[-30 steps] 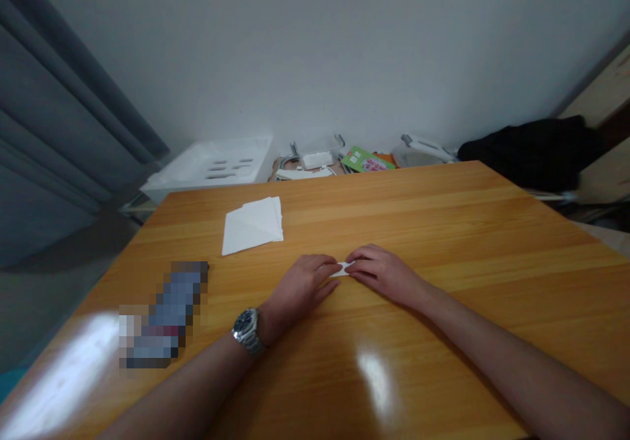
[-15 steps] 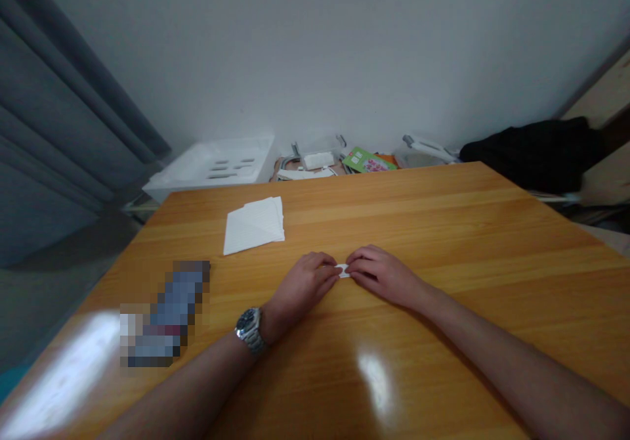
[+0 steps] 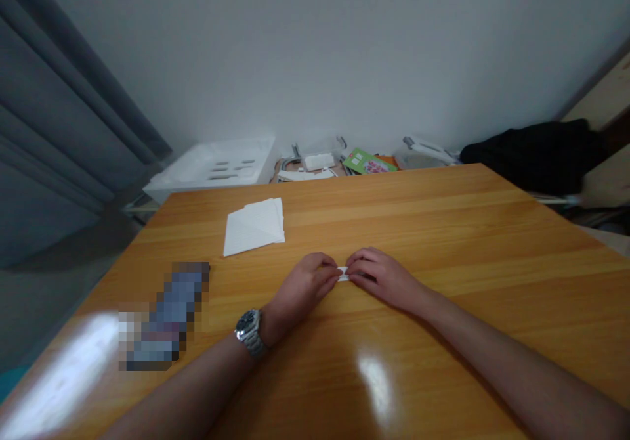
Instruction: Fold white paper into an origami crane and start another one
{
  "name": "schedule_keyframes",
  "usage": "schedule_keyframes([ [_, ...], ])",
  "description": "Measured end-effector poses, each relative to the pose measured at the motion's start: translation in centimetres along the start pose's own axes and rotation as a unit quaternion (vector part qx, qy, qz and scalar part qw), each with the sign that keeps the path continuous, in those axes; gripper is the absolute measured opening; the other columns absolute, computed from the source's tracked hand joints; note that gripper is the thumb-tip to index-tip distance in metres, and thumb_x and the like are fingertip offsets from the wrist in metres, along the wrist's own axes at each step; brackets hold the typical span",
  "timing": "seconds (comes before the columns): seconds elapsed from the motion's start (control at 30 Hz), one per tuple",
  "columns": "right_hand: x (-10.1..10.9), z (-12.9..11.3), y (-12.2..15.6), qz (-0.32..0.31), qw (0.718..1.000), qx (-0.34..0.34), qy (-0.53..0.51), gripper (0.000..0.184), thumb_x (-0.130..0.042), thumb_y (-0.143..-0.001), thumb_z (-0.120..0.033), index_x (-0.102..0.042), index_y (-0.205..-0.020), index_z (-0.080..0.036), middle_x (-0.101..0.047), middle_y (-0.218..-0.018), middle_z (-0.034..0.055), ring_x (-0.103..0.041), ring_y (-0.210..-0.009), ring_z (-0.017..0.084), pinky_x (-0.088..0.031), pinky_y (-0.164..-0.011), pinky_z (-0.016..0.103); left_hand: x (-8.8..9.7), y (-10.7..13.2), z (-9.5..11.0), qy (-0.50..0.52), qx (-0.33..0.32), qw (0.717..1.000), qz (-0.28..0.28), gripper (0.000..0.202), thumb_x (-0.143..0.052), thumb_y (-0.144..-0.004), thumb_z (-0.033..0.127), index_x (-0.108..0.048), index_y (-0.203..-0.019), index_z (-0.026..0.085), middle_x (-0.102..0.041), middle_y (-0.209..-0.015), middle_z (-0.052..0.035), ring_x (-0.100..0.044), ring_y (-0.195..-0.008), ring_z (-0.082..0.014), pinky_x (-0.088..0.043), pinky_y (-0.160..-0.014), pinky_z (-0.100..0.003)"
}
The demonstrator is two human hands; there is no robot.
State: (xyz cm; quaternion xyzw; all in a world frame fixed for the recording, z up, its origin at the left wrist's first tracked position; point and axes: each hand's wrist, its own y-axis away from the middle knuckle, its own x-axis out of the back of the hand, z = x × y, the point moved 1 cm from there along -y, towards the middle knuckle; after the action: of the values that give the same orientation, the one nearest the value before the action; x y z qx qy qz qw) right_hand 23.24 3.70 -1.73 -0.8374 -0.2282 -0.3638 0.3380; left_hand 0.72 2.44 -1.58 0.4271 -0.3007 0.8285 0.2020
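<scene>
A small strip of white paper (image 3: 343,274) lies on or just above the wooden table, mostly covered by my fingers. My left hand (image 3: 315,281), with a metal watch (image 3: 249,326) on its wrist, pinches the strip's left end. At the right end, the thumb and fingers of my right hand (image 3: 378,274) are closed on the same strip. Only a short white middle piece shows between the fingertips. Farther back to the left rests a small stack of white paper sheets (image 3: 254,226), apart from both hands.
A blurred-out flat dark object (image 3: 172,315) lies on the table (image 3: 443,230) at left. Beyond the far edge are a white plastic tray (image 3: 216,164), a green booklet (image 3: 367,161) and black cloth (image 3: 536,154). A grey curtain (image 3: 63,92) hangs at left.
Both hands stay on the paper strip in nearly the same place. The whole view has shifted very slightly; nothing was taken hold of or let go.
</scene>
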Motion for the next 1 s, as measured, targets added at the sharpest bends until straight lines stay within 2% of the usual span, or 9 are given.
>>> schedule_keyframes([
  [0.13,0.02,-0.16,-0.1,-0.005,1.0,-0.013,-0.021,0.012,-0.058,-0.098,-0.021,-0.069,-0.096,-0.019,-0.067,-0.098,0.0076,-0.061,-0.094,0.02,-0.051,-0.083,0.035,0.21,-0.18,0.21,0.018,0.0,1.0,-0.003,0.019,-0.053,-0.1,0.025,-0.07,-0.106,0.02,-0.067,-0.106,-0.0072,-0.061,-0.099,-0.0197,-0.05,-0.091,-0.033],
  [0.33,-0.12,-0.21,-0.2,0.011,0.999,-0.035,-0.035,0.01,-0.057,-0.098,-0.022,-0.067,-0.1,-0.02,-0.068,-0.096,0.0069,-0.061,-0.093,0.02,-0.051,-0.083,0.035,0.27,-0.17,0.13,0.001,0.045,0.999,0.014,0.017,-0.056,-0.099,0.027,-0.07,-0.104,0.019,-0.067,-0.098,-0.0058,-0.06,-0.093,-0.0199,-0.048,-0.086,-0.034],
  [0.57,-0.24,-0.17,-0.09,0.003,0.999,-0.04,-0.036,0.012,-0.057,-0.098,-0.022,-0.069,-0.103,-0.02,-0.067,-0.098,0.0075,-0.061,-0.094,0.021,-0.051,-0.084,0.035,0.21,-0.26,0.15,0.011,0.04,0.999,0.003,0.015,-0.056,-0.099,0.025,-0.07,-0.098,0.018,-0.066,-0.095,-0.005,-0.06,-0.091,-0.0193,-0.048,-0.083,-0.032],
  [1.0,-0.11,-0.23,-0.1,0.012,0.998,-0.057,-0.022,0.01,-0.061,-0.096,-0.024,-0.069,-0.092,-0.019,-0.066,-0.092,0.007,-0.06,-0.089,0.02,-0.049,-0.078,0.033,0.19,-0.11,0.07,0.024,0.045,0.999,-0.002,0.013,-0.057,-0.098,0.027,-0.068,-0.099,0.019,-0.065,-0.097,-0.0055,-0.059,-0.092,-0.0197,-0.049,-0.085,-0.033],
])
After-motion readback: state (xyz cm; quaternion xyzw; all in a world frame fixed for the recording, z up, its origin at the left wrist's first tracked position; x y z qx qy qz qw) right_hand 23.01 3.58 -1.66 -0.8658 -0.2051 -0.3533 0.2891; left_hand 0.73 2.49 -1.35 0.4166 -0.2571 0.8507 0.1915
